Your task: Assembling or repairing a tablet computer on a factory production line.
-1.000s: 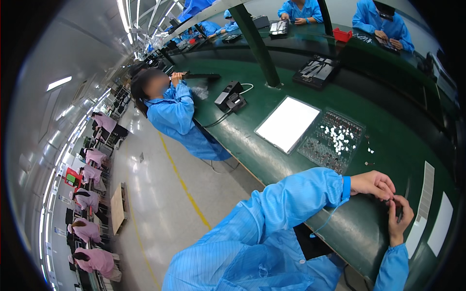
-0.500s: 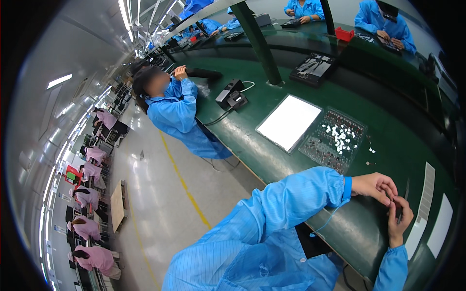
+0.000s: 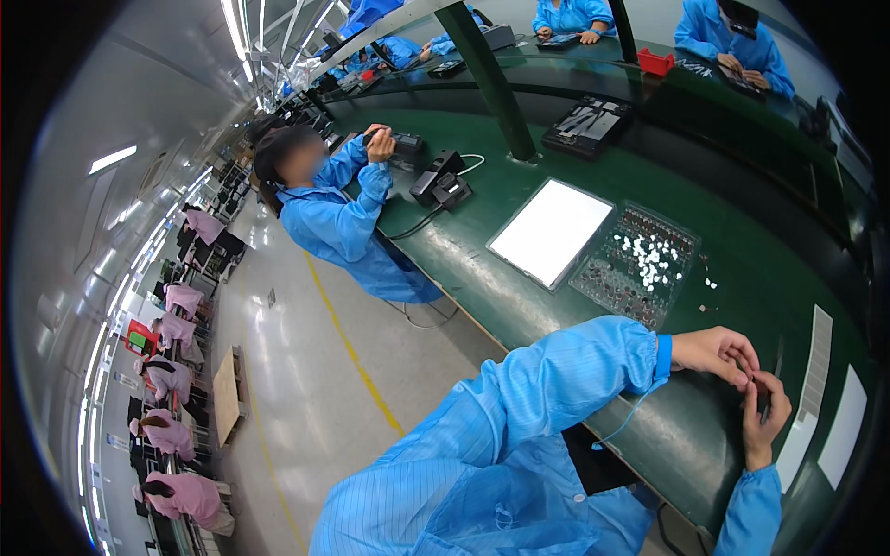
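Clear parts tray (image 3: 604, 295) lies beyond left hand (image 3: 712, 352), leftward, presumably for easy reach; left fingertips meet those of right hand (image 3: 766, 422), likely for steadiness; cannot tell whether either clamps anything.

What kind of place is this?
Probably an electronics assembly floor: a long green workbench with a clear tray of small parts, a corded blue wristband that looks like an anti-static strap, and a row of workers in pink at stations.
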Demonstrator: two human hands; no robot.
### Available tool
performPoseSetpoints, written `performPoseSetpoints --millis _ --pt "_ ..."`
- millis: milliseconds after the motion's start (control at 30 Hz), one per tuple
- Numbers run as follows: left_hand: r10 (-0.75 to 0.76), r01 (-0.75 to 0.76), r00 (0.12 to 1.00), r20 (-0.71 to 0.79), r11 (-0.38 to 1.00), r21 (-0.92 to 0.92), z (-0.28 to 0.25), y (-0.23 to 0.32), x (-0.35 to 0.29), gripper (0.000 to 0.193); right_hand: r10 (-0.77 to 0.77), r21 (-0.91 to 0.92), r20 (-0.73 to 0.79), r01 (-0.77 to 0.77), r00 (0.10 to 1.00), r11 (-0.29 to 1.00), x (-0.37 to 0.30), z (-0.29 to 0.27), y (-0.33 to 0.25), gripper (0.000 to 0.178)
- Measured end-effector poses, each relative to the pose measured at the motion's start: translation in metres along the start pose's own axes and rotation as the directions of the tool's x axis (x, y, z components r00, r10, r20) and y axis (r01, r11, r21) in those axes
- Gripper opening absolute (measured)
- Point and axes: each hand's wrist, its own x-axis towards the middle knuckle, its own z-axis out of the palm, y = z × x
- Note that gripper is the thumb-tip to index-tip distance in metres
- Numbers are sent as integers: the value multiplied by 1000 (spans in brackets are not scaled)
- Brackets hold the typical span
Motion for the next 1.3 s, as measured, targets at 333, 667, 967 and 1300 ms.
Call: performPoseSetpoints --millis 333,667,967,1300 --pt "-10 13 1000 -28 995 97 -5 -3 0 36 17 -2 -27 -17 1000 1000 -1 1 1 18" --pt "9 8 996 -94 984 177 -10 -11 4 17 51 25 -38 -50 998 998 0 2 1 17" --pt "-3 27 990 -139 985 172 -12 -11 7 22 22 18 -27 -22 999 1000 0 4 5 18" --pt "386 -265 918 -91 768 583 -7 -10 2 11 21 8 36 -21 999 1000 1 7 -2 18"
